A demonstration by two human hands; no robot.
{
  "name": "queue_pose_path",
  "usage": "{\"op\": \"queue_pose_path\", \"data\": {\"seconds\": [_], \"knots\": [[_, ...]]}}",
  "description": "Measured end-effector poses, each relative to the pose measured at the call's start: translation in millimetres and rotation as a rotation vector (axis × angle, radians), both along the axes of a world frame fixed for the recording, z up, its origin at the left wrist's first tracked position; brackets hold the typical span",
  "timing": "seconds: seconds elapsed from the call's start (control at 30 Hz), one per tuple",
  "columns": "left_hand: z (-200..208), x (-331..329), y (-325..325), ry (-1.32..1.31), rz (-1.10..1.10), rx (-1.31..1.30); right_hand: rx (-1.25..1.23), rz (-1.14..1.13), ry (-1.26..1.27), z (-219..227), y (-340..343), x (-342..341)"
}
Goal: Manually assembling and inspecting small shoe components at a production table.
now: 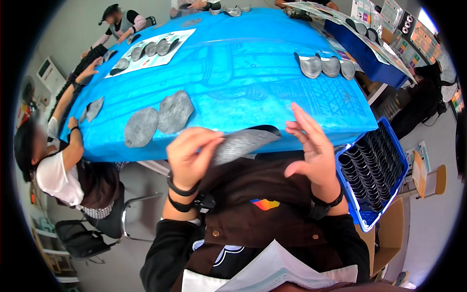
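Note:
My left hand [191, 155] pinches one end of a curved grey pad [247, 144] with a fuzzy, felt-like face and a black inner side. The pad is held over the near edge of the blue-covered table, in front of my chest. Just off its other end, my right hand [313, 146] is open with thumb and fingers apart, apparently not touching it. On the table to the left of the pad lie two flatter grey pads [175, 111] [141, 127], side by side. What exactly the pads are for cannot be made out.
Three cupped grey pads [331, 66] stand in a row at the right. A blue crate [362, 217] full of stacked black pieces sits beside the table's right corner. Several pads rest on a white sheet [178, 41] farther left. A person [62, 171] works at the left edge.

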State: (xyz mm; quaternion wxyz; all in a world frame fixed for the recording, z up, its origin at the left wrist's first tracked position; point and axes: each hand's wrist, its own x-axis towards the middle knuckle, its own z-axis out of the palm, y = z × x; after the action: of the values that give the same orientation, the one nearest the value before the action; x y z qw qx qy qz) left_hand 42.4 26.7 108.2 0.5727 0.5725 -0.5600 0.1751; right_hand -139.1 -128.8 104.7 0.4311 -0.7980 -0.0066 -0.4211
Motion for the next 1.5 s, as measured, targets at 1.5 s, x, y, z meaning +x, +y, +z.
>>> {"op": "queue_pose_path", "data": {"seconds": [1.5], "knots": [[-7.4, -13.9, -6.8, 0.053, -0.103, -0.07, 0.408, 0.026, -0.395, -18.6, 24.0, 16.6]]}}
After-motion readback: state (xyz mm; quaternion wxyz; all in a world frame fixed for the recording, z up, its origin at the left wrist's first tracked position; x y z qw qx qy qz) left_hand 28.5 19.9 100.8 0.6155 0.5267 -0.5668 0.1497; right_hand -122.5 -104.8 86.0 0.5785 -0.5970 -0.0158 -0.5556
